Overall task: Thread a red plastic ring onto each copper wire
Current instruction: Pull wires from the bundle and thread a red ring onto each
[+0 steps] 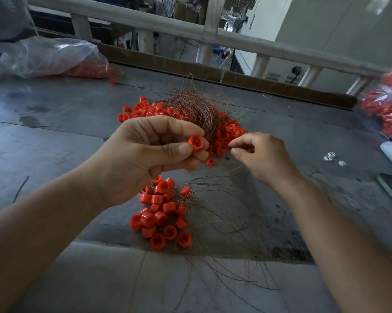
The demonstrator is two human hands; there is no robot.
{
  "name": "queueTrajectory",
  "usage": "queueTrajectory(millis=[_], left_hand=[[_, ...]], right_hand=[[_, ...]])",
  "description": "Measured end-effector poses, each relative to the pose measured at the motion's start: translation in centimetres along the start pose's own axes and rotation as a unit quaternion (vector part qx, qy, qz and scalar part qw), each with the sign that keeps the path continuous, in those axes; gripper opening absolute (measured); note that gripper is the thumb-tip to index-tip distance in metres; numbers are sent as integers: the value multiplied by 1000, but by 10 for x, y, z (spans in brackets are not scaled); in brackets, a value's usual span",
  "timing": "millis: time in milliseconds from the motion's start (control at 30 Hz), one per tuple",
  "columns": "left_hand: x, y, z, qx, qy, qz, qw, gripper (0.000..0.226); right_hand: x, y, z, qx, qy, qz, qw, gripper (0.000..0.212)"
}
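Small red plastic ring (195, 143), hollow side up, is pinched in the left hand (145, 159) above the grey table (55, 136) — looks like the lining-up step, right hand (263, 154) just beside it with thumb and finger pressed together, can't tell if there's a thin copper wire in there — next it needs a wire tip poked through the hole.

No writing is showing legibly anywhere. The red rings (161, 219) at six o'clock are bearing no readable marks, and the clear bag (48, 57) at ten o'clock is showing no label.
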State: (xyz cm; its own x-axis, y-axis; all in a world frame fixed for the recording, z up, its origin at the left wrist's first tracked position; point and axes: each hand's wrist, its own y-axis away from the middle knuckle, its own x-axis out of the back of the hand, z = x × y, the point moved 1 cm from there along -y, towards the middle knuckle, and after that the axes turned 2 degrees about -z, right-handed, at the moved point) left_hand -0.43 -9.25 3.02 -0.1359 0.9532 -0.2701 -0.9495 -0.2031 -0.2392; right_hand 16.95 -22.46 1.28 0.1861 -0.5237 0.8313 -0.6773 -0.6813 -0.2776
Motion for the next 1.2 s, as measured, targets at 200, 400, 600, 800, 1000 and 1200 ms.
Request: queueTrajectory(millis=[200, 400, 600, 800, 1000, 1200], left_hand=[[0, -1, 0, 5, -3, -12, 1000, 24], [0, -2, -2, 11, -9, -13, 1000, 24], [-1, -1, -2, 18, -21, -9, 1000, 25], [-2, -2, -4, 28, -40, 14, 999, 27], [-1, -2, -3, 26, -56, 23, 998, 28], [-2, -2, -3, 25, -74, 25, 997, 29]], right_hand=[[-18, -4, -4, 6, 45, 16, 999, 22], [-18, -6, -2, 4, 2, 29, 1000, 6], [18, -3, -2, -59, -239, 43, 968, 22], [31, 15, -28, -39, -484, -79, 870, 6], [21, 24, -44, -40, -533, -150, 832, 14], [18, 26, -46, -30, -548, -162, 820, 17]])
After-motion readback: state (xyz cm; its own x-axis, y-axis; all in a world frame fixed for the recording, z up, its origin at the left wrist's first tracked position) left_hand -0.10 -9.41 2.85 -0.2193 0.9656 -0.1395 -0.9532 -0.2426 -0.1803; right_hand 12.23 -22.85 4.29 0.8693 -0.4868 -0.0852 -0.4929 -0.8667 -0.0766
